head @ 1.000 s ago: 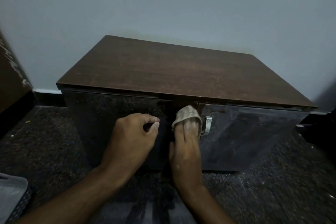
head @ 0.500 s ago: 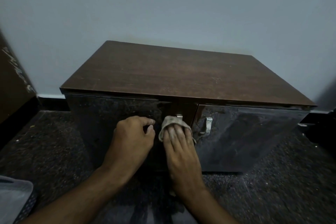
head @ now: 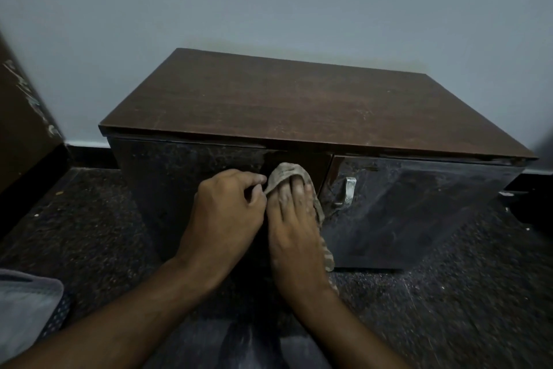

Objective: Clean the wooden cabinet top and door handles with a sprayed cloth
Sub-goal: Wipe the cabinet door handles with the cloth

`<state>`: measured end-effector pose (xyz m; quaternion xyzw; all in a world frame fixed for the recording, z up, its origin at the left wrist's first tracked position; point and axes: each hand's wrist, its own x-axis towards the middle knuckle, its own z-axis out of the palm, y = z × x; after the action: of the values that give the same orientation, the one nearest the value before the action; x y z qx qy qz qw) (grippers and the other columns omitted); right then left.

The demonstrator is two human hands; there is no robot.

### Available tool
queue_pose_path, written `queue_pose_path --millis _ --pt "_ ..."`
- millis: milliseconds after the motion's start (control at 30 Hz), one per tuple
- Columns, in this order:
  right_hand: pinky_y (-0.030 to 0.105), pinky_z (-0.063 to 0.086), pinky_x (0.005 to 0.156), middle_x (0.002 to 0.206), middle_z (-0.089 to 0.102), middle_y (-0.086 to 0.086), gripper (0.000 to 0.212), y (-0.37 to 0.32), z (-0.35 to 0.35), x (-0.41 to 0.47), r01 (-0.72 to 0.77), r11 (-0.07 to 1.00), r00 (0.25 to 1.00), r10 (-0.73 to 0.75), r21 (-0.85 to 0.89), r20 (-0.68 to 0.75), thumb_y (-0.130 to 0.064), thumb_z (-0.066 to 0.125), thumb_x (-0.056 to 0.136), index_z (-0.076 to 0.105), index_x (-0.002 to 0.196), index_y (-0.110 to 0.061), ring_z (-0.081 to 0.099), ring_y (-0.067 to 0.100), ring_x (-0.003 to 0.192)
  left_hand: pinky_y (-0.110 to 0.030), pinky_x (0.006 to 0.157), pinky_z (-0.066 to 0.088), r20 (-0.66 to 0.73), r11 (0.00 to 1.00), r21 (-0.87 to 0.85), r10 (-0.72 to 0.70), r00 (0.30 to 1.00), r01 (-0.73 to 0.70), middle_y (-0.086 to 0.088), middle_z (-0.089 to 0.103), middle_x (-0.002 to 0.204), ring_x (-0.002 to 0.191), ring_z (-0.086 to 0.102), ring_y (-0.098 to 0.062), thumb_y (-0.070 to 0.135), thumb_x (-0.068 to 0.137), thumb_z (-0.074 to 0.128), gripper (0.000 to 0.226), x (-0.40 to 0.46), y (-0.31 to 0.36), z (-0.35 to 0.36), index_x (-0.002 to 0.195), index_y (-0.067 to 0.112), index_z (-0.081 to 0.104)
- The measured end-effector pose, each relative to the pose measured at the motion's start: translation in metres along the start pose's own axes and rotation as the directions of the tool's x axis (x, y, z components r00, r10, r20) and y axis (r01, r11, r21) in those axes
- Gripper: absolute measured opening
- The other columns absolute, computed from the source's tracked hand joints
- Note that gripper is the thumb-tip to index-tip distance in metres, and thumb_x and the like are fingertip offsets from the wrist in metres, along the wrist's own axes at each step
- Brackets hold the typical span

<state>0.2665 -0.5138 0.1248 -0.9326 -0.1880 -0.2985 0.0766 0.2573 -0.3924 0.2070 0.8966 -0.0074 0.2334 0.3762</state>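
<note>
A low cabinet has a brown wooden top (head: 299, 105) and two glossy dark doors. My right hand (head: 294, 219) holds a beige cloth (head: 284, 172) wrapped over its fingertips and presses it on the left door's right edge, where that door's handle is hidden. The cloth's tail hangs down beside my wrist. My left hand (head: 224, 210) rests on the left door (head: 179, 174) with curled fingers, its thumb tip at the cloth's corner; I see nothing in it. The metal handle (head: 348, 190) of the right door is bare.
The cabinet stands against a pale wall (head: 269, 3) on a dark speckled floor (head: 449, 294). A brown panel (head: 21, 123) rises at the left edge. A grey perforated basket (head: 27, 311) sits at the lower left.
My right hand slid the cloth left from beside the right door's handle to the left door's edge, then slightly up. My left hand stayed curled on the left door.
</note>
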Motion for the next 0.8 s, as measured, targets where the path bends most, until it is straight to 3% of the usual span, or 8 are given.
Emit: queue_pose_path --millis 200,300,367,500,567,633,700,800 --pt "0.05 0.028 0.121 0.146 0.047 0.022 0.044 0.013 -0.004 -0.03 -0.033 0.948 0.992 0.07 0.318 -0.105 -0.002 0.036 0.1 0.046 0.141 0.006 0.033 0.035 0.146 -0.008 0.082 0.045 0.057 0.999 -0.027 0.047 0.997 -0.045 0.009 0.073 0.099 0.09 0.065 0.0 0.022 0.085 0.071 0.019 -0.003 -0.002 0.01 0.103 0.021 0.077" --pt "0.04 0.048 0.098 0.117 0.062 0.019 0.024 0.015 -0.014 -0.018 -0.194 0.877 0.935 0.301 0.44 -0.188 0.006 0.052 0.091 0.063 0.113 0.006 0.055 0.028 0.108 -0.011 0.085 0.047 0.047 0.997 -0.04 0.069 0.997 -0.067 0.009 0.074 0.099 0.091 0.066 0.0 0.024 0.084 0.072 0.019 -0.001 -0.003 0.016 0.102 0.021 0.077" --pt "0.029 0.046 0.09 0.107 0.065 0.017 0.012 0.012 -0.021 -0.004 -0.26 0.821 0.907 0.389 0.509 -0.163 0.001 0.058 0.088 0.065 0.097 0.002 0.056 0.027 0.096 -0.008 0.084 0.046 0.055 0.996 -0.055 0.079 0.995 -0.076 0.01 0.073 0.099 0.09 0.065 0.002 0.024 0.084 0.073 0.02 0.0 -0.002 0.019 0.103 0.021 0.077" --pt "0.026 0.043 0.101 0.112 0.065 0.018 0.032 0.005 -0.036 0.007 -0.35 0.665 0.891 0.453 0.66 0.015 -0.028 0.045 0.091 0.064 0.094 -0.002 0.054 0.019 0.113 -0.008 0.081 0.048 0.048 0.992 -0.096 0.086 0.995 -0.081 0.01 0.073 0.095 0.087 0.065 0.002 0.021 0.085 0.072 0.017 0.0 0.003 0.022 0.101 0.021 0.077" --pt "0.009 0.034 0.103 0.124 0.062 0.005 0.032 0.007 -0.034 0.002 -0.345 0.627 0.882 0.471 0.698 0.012 -0.028 0.048 0.094 0.068 0.096 -0.003 0.047 -0.005 0.121 -0.008 0.082 0.048 0.05 0.992 -0.093 0.088 0.995 -0.083 0.01 0.073 0.095 0.087 0.065 0.002 0.02 0.085 0.072 0.017 -0.001 0.004 0.023 0.101 0.021 0.077" --pt "0.016 0.04 0.106 0.131 0.061 0.004 0.027 0.008 -0.027 0.003 -0.371 0.554 0.838 0.546 0.745 0.012 -0.024 0.058 0.096 0.074 0.1 -0.002 0.05 -0.004 0.126 -0.005 0.081 0.046 0.064 0.994 -0.086 0.075 0.995 -0.069 0.011 0.073 0.096 0.088 0.065 0.002 0.021 0.085 0.072 0.017 0.0 0.003 0.025 0.101 0.021 0.077" --pt "0.025 0.053 0.094 0.116 0.072 0.011 0.016 0.008 -0.022 0.005 -0.392 0.463 0.766 0.643 0.795 0.004 -0.014 0.069 0.094 0.078 0.098 -0.002 0.064 0.007 0.112 -0.005 0.08 0.046 0.076 0.995 -0.08 0.061 0.995 -0.054 0.011 0.073 0.095 0.088 0.065 0.002 0.022 0.084 0.073 0.017 0.0 0.001 0.027 0.101 0.022 0.077" --pt "0.015 0.05 0.071 0.083 0.07 0.001 0.008 0.009 -0.025 0.01 -0.389 0.369 0.708 0.706 0.844 0.017 -0.003 0.075 0.087 0.078 0.08 -0.006 0.067 0.008 0.079 -0.013 0.082 0.051 0.07 0.998 -0.061 0.038 0.997 -0.034 0.009 0.074 0.095 0.087 0.066 0.001 0.023 0.083 0.074 0.016 0.0 -0.001 0.028 0.099 0.022 0.078"
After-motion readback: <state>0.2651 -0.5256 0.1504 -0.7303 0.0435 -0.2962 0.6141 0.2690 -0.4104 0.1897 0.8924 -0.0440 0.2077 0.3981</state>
